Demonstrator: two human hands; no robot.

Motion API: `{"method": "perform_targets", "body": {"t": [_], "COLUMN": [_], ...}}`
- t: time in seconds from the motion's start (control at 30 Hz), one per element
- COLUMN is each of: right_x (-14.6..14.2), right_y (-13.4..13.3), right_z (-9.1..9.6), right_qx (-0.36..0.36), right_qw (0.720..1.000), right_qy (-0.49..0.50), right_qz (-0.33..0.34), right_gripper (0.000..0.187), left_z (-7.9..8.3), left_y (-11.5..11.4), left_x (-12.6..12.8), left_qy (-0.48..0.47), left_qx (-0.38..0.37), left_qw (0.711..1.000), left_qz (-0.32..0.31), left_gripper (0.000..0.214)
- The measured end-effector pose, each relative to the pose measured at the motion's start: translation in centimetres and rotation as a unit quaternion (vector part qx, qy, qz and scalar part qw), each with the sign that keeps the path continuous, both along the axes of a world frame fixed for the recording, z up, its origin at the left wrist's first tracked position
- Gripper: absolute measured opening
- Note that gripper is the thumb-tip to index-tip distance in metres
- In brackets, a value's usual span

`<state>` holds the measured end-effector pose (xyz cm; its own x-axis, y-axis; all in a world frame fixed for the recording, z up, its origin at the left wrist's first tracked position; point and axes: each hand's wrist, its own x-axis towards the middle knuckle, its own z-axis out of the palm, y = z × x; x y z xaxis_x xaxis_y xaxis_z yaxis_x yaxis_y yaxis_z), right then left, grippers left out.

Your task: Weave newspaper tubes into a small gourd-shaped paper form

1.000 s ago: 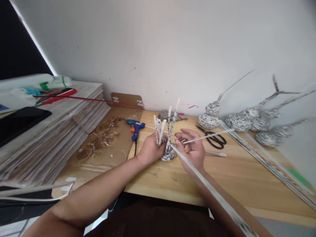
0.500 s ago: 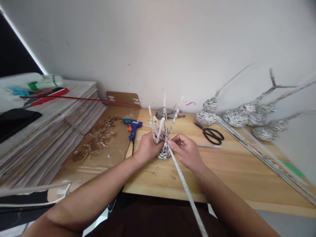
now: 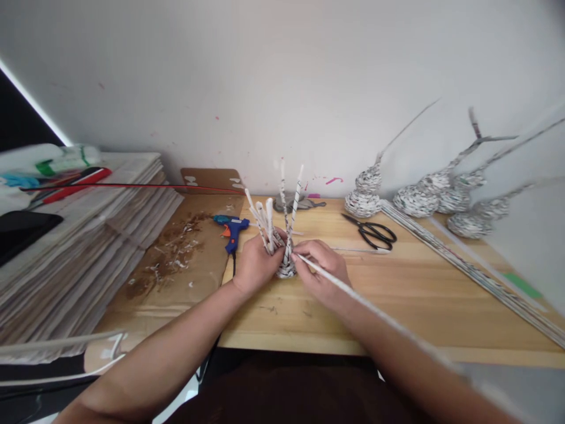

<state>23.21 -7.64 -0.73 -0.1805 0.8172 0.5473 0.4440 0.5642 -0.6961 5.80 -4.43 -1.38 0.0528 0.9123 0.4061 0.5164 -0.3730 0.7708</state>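
A small woven piece of rolled newspaper tubes (image 3: 286, 268) stands on the wooden table (image 3: 397, 294), with several tube ends sticking up from it. My left hand (image 3: 253, 265) is wrapped round its left side and some of the upright tubes. My right hand (image 3: 321, 272) pinches a long paper tube (image 3: 375, 309) right at the weave; the tube runs down to the lower right across my forearm.
A blue glue gun (image 3: 231, 227) lies left of the weave and black scissors (image 3: 374, 231) to the right. Several finished woven cones (image 3: 364, 197) and long paper tubes (image 3: 477, 271) sit at the back right. A newspaper stack (image 3: 79, 235) fills the left, beside brown cardboard (image 3: 176, 259).
The long tube in my right hand has swung from pointing down toward me to running out to the lower right. Both hands stay at the weave, shifted slightly left in view.
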Motion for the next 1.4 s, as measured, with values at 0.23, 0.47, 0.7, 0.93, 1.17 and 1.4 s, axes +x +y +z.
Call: {"method": "perform_targets", "body": {"t": [0.23, 0.47, 0.7, 0.93, 1.17, 1.4], "right_x": [-0.5, -0.4, -0.3, -0.4, -0.3, -0.3], "right_y": [0.0, 0.1, 0.1, 0.2, 0.1, 0.2], "right_z": [-1.1, -1.2, -1.3, -1.6, -1.1, -1.3], "right_qx": [-0.056, -0.075, -0.075, -0.079, -0.099, -0.082], "right_qw": [0.998, 0.997, 0.996, 0.996, 0.995, 0.996], "right_qy": [0.032, 0.018, 0.01, 0.013, 0.0, 0.02], "right_qz": [-0.02, -0.03, -0.036, -0.035, -0.029, 0.001], "right_gripper": [0.005, 0.006, 0.005, 0.011, 0.011, 0.01], "left_z": [-0.2, 1.1, 4.1, 4.3, 3.3, 2.5], "left_y": [-0.1, 0.4, 0.9, 1.8, 2.3, 2.8], "left_x": [0.2, -1.3, -4.7, -4.2, -3.7, -3.3], "left_qy": [-0.004, -0.059, -0.049, -0.019, -0.031, -0.006], "left_qx": [-0.006, -0.106, -0.212, -0.197, -0.193, -0.195], "left_qw": [1.0, 0.983, 0.923, 0.936, 0.938, 0.946], "left_qz": [0.008, -0.135, -0.318, -0.291, -0.287, -0.26], "left_gripper": [0.02, 0.026, 0.039, 0.025, 0.025, 0.032]}}
